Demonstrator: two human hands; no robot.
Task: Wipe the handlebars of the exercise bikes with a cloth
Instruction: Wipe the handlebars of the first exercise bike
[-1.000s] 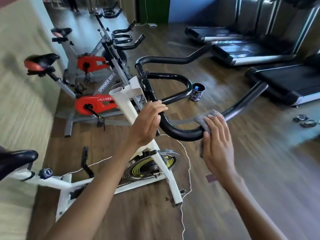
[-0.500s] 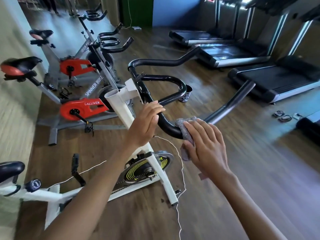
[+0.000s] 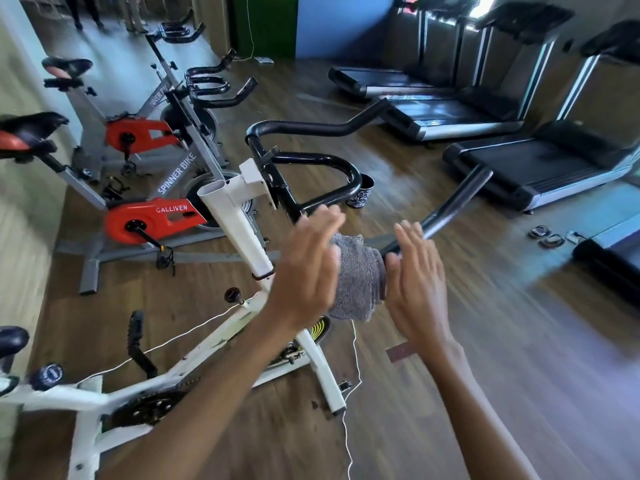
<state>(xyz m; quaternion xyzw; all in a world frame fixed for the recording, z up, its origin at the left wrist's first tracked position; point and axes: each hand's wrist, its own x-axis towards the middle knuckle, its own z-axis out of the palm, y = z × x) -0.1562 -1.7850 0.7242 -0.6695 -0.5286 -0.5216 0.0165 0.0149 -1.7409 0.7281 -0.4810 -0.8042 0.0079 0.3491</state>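
One grey cloth over handlebar, between left hand, right hand

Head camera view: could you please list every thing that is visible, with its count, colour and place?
white exercise bike: 1, white, nearest, lower left.
handlebars: 1 set, black, on the white bike.
cloth: 1, grey, draped over the near handlebar, between the hands.
grey bikes: 2, grey with red guards, left, by the wall.
treadmills: at least 3, black, upper right.
cup: 1, dark patterned, floor behind the handlebars.
cord: 1, white, floor under the white bike.
left hand: 1, fingers straight, left of the cloth.
right hand: 1, fingers straight, right of the cloth.
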